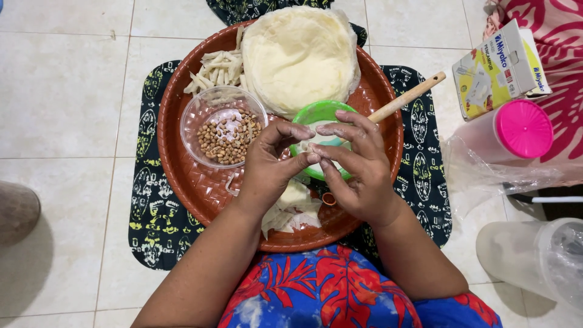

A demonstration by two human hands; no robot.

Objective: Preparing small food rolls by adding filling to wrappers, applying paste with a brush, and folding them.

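Yellow-white carton [501,68] lies beside pink-lidded jar [522,129].

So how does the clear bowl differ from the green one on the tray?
The clear glass bowl is see-through and holds brown peanuts; the green bowl is opaque plastic, and its contents are mostly hidden. The clear bowl lies fully in view and untouched, while the green bowl sits partly behind the left hand and right hand. A wooden handle sticks out of the green bowl only. Both are round and sit on the woven brown tray.
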